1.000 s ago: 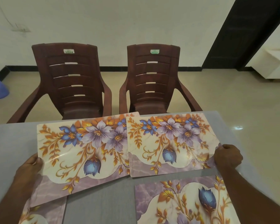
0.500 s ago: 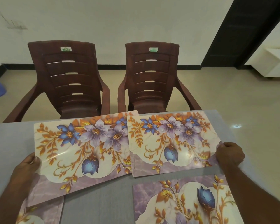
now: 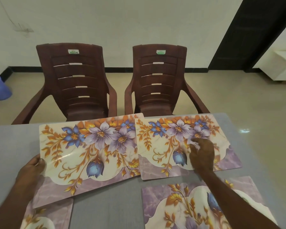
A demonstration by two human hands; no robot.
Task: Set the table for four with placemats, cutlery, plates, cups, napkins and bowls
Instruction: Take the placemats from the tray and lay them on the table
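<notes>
Head view, change: The right hand (image 3: 202, 156), gripping the right edge of the far right placemat (image 3: 185, 146) half a second ago, is now being laid flat on that mat's middle, fingers spread and holding nothing.
Head view, left hand: The left hand (image 3: 32, 169) is still being held at the left edge of the far left placemat (image 3: 87, 156), thumb on top; whether fingers are curled beneath cannot be told.
Head view, alignment: The far left placemat is being left skewed, its right edge tucked under the far right one.
Head view, meaning: The far right mat is judged to be getting pressed into its final place, while the far left one is probably awaiting straightening.
Head view, placemats counted: Four are being shown on the grey bench (image 3: 106, 210); two far, plus a near right placemat (image 3: 180, 204) and a near left placemat (image 3: 45, 219), both cut off by the frame.
Head view, chairs counted: Two brown chairs, a left chair (image 3: 74, 83) and a right chair (image 3: 157, 80), are being seen beyond the bench.
Head view, outstanding: No cutlery, plates, cups, napkins or bowls are being shown.
</notes>
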